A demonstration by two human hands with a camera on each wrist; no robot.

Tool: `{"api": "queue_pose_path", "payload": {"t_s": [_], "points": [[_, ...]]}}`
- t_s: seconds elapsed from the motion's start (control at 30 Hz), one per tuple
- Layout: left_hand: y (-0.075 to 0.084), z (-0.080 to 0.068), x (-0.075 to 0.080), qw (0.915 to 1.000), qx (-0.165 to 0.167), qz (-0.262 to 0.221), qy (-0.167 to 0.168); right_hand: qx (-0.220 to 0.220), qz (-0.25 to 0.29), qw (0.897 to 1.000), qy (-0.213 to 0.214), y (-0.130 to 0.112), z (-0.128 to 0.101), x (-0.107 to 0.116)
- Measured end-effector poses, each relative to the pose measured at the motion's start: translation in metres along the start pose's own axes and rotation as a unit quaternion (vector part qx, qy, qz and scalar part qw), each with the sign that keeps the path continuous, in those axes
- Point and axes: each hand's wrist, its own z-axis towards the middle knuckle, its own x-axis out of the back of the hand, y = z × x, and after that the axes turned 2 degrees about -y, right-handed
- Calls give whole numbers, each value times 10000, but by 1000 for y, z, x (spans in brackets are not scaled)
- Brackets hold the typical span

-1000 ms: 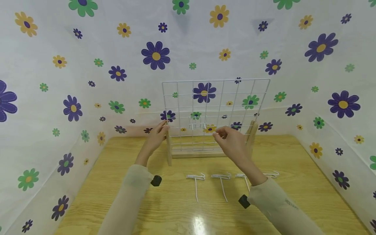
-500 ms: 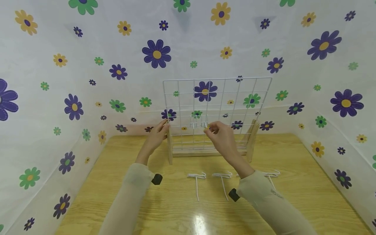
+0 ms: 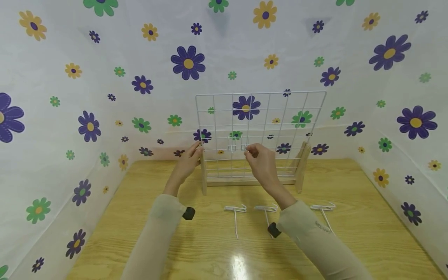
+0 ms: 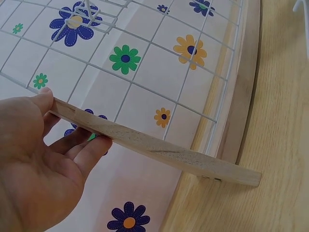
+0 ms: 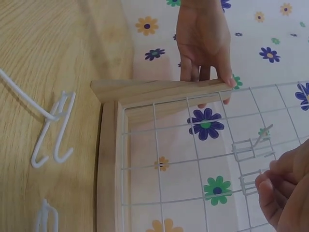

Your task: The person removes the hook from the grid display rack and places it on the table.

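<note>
My left hand grips the wooden upright of the wire grid panel; my right hand pinches a white hook against its wires.

No legible text, label, brand, number or sign appears; a small dark mark on the right sleeve is too blurred to read.
</note>
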Motion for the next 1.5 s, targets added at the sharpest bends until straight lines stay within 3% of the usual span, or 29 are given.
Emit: {"api": "queue_pose_path", "payload": {"t_s": [0.6,1.5], "points": [[-2,1,0,10000,44,29,-14,437,194,9957,787,5,9,6],[-2,1,-1,10000,-19,-21,64,521,662,9937,741,1,10,27]]}}
